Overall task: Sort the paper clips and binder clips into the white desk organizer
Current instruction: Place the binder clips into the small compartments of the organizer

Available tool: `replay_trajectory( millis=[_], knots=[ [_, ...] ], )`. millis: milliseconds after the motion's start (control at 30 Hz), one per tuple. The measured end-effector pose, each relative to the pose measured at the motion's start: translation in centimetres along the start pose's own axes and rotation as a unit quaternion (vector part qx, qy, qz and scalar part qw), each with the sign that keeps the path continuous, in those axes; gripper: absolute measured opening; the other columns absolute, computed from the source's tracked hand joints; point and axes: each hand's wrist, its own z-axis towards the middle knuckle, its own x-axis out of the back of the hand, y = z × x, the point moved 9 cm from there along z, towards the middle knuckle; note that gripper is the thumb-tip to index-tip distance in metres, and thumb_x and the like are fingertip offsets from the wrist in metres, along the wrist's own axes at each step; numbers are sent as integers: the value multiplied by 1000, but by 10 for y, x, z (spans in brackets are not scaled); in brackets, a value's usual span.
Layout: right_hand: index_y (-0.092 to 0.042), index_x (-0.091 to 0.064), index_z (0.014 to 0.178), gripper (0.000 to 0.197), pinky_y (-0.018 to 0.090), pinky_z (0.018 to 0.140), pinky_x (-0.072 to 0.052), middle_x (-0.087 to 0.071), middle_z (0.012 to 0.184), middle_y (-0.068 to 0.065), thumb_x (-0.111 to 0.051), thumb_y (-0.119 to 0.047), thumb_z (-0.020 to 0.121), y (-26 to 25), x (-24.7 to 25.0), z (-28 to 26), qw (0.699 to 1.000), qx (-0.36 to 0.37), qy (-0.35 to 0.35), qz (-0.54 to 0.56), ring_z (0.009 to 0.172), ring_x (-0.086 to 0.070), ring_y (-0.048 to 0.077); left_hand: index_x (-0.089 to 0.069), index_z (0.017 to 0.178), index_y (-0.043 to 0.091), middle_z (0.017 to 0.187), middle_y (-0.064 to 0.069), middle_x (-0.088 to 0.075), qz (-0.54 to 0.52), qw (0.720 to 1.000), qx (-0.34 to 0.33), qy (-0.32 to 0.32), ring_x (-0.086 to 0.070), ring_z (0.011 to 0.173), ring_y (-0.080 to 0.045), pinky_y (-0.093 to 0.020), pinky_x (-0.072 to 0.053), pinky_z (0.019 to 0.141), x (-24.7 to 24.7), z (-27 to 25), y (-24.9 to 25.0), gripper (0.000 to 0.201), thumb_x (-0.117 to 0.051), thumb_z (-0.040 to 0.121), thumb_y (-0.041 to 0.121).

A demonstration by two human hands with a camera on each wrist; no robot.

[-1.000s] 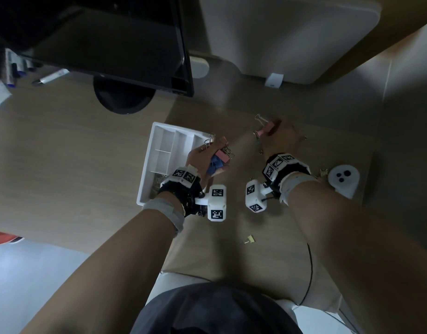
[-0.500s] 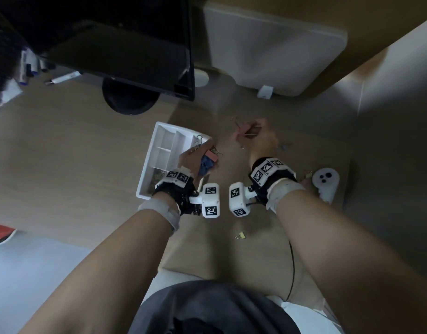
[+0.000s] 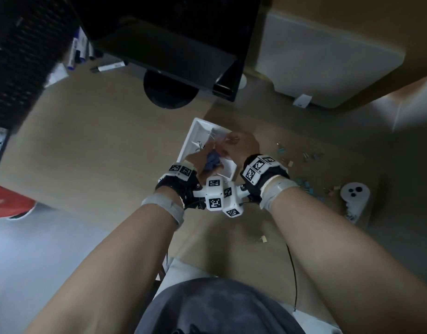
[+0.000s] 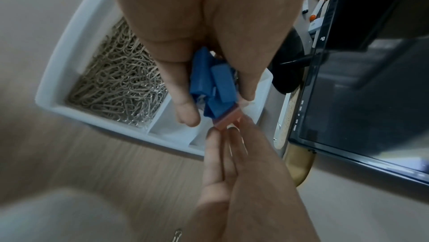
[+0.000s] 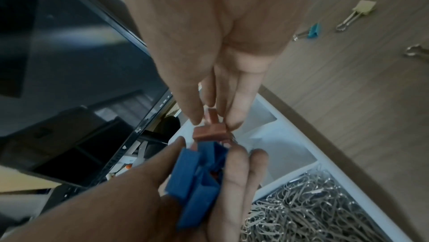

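Fingers [image 5: 239, 99] round ridged pink clip [image 5: 210, 132]

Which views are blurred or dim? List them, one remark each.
Head view: dim, hands smeared over the white organizer. Left wrist view: blurred low left, sharper on the blue binder clips. Right wrist view: streaky glare on the monitor; paper clips soft.

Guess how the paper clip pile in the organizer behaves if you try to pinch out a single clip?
The paper clips lie interlocked in a dense heap, so one probably drags neighbours up with it. They look like thin bare wire, likely light and slippery to pinch. The heap fills its organizer compartment, so a push probably just shifts it against the walls.
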Motion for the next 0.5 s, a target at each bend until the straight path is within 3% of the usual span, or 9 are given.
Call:
replay_trajectory(
  millis=[67,100,200,267,333,433,500],
  knots=[
    [-17,-76,105,24,41,86,-59,-75,94,2,-70,-27,84,4,-5,5,999,-10,-21,-34,90,-73,25,-55,76,10,102,-16,-66,-11,1000,-5,11,-61,70,-19,-36,-54,79,3,3,3,36,-49,100,36],
    [-19,-78,102,22,43,87,-58,-75,93,3,-66,-26,84,6,-6,3,998,-9,-39,-55,91,-72,28,-56,83,10,110,-18,-64,-18,1000,6,13,-62,75,-22,-37,-56,76,4,3,0,30,-48,101,33],
    [-30,-79,75,26,37,84,-57,-75,81,-1,-60,-13,80,4,-3,4,997,-7,-28,-65,88,-72,26,-57,86,5,86,-13,-58,-65,997,38,-11,-57,74,-24,-33,-56,60,6,-2,1,25,-49,100,24],
    [-31,-74,60,36,35,80,-59,-74,76,1,-61,-6,83,9,8,7,999,-32,9,-20,80,-73,23,-58,88,7,85,-10,-57,-59,998,35,-5,-60,80,-26,-33,-60,62,9,3,1,19,-48,99,18],
    [-29,-74,71,27,41,79,-62,-76,90,9,-64,-7,82,18,13,6,998,-58,22,13,82,-74,26,-58,88,9,88,-9,-60,-28,999,25,6,-61,81,-26,-37,-60,70,12,0,1,14,-48,97,14],
    [-21,-75,83,20,41,73,-63,-75,98,13,-64,-5,85,31,18,1,995,-88,32,32,79,-75,26,-63,93,4,89,-11,-67,-16,999,29,10,-66,77,-29,-35,-60,61,16,-4,-4,13,-51,95,10],
    [-17,-74,86,19,42,72,-63,-75,97,14,-64,-1,86,39,16,-3,993,-113,17,36,78,-75,27,-61,92,1,78,-13,-69,-20,999,26,-7,-68,64,-25,-30,-58,53,15,-10,-3,18,-45,98,6]
  ],
)
